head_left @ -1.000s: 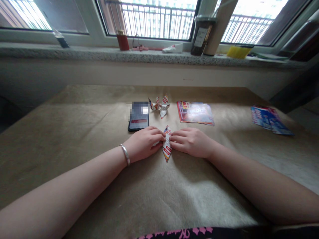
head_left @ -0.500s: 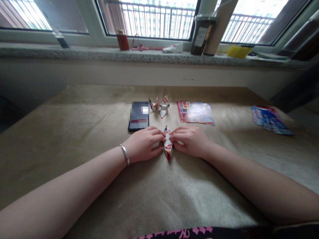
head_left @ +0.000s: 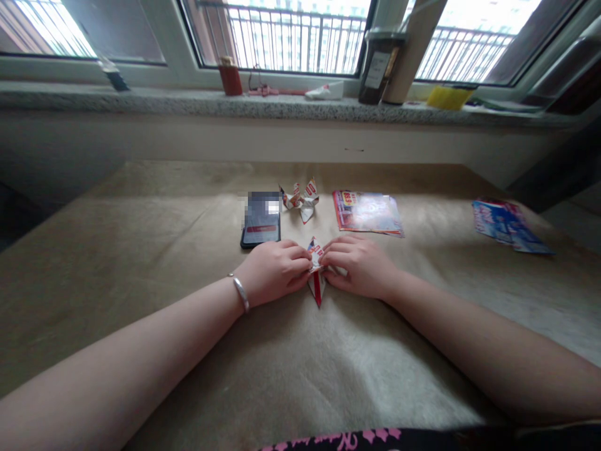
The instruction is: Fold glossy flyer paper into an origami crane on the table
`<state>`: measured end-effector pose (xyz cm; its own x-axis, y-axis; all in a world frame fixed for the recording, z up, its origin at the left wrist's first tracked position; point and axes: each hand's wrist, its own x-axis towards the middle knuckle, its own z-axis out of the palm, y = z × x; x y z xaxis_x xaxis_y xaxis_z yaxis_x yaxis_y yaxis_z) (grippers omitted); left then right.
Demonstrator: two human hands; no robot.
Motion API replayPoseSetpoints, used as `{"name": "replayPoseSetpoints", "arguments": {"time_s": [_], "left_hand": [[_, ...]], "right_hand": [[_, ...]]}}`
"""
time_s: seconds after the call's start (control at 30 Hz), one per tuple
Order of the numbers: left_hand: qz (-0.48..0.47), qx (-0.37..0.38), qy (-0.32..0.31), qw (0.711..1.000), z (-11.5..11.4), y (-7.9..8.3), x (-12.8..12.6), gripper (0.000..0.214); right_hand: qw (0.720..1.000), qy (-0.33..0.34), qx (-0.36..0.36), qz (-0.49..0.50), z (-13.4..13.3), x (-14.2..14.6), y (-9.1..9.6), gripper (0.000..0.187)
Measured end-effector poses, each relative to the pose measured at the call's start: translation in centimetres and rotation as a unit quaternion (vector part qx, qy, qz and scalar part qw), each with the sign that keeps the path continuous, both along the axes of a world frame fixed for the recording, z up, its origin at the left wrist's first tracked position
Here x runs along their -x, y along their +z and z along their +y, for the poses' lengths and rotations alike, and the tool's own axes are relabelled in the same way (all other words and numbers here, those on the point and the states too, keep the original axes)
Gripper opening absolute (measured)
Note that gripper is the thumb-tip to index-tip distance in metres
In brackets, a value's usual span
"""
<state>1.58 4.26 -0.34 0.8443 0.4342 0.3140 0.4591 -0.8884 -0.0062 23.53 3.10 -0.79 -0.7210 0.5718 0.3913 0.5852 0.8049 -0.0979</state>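
Note:
A small folded piece of printed red-and-white paper (head_left: pixel 317 285) lies on the tan cloth-covered table (head_left: pixel 141 250) between my two hands. My left hand (head_left: pixel 275 270), with a silver bracelet on its wrist, pinches the paper's left side with curled fingers. My right hand (head_left: pixel 359 266) pinches its right side, fingers bent onto it. The paper's pointed lower tip sticks out below my fingers. A finished folded paper figure (head_left: pixel 300 198) sits farther back on the table.
A black phone (head_left: pixel 261 219) lies just behind my left hand. Printed leaflets (head_left: pixel 367 213) lie behind my right hand, and another leaflet (head_left: pixel 507 225) at the far right. The stone windowsill (head_left: pixel 188 103) holds a red can (head_left: pixel 231 76), a dark jar (head_left: pixel 378 69) and small items.
The folded paper has narrowed between my fingers and its lower tip now shows a thinner point. Both hands have closed in slightly on it.

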Motion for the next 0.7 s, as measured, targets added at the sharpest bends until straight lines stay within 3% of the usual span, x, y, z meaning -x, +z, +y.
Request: {"name": "replayPoseSetpoints", "arguments": {"time_s": [0.27, 0.47, 0.7], "left_hand": [[0.004, -0.028, -0.018, 0.999, -0.03, -0.11, 0.0, 0.022], [0.023, -0.033, -0.017, 0.999, 0.12, -0.07, -0.02, 0.026], [0.025, -0.016, 0.028, 0.999, -0.03, -0.05, -0.23, 0.021]], "right_hand": [[0.995, 0.034, -0.078, -0.046, -0.17, 0.19, 0.25, 0.02], [0.998, 0.049, -0.025, -0.005, -0.04, 0.19, 0.3, 0.018], [1.0, -0.008, 0.008, 0.012, -0.13, 0.54, 0.13, 0.012]]}}
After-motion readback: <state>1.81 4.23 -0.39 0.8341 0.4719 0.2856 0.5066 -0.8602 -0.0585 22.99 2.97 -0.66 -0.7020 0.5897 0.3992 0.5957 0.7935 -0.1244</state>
